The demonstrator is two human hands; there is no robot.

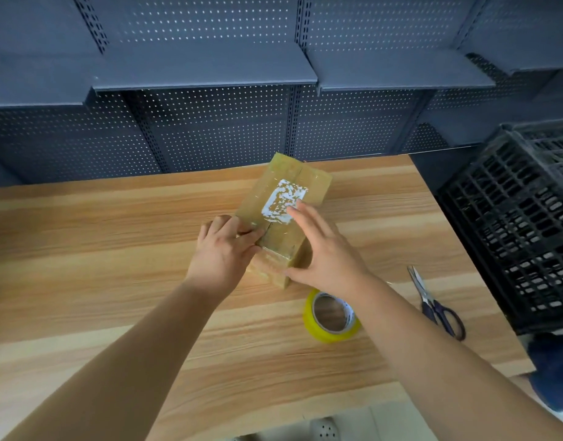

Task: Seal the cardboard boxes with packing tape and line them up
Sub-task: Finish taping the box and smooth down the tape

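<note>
One small cardboard box (291,179) lies on the wooden table (114,233), its top covered in shiny tape with a torn white label. My left hand (223,249) grips the box's near left edge, fingers curled over the top by the flap seam. My right hand (321,246) lies flat on the box's right side with straight fingers, the thumb against the near end face. A roll of yellow packing tape (332,316) lies flat on the table just under my right wrist.
Purple-handled scissors (433,300) lie near the table's right edge. A black plastic crate (522,224) stands off the table to the right. Dark pegboard shelving (204,81) rises behind the table's far edge.
</note>
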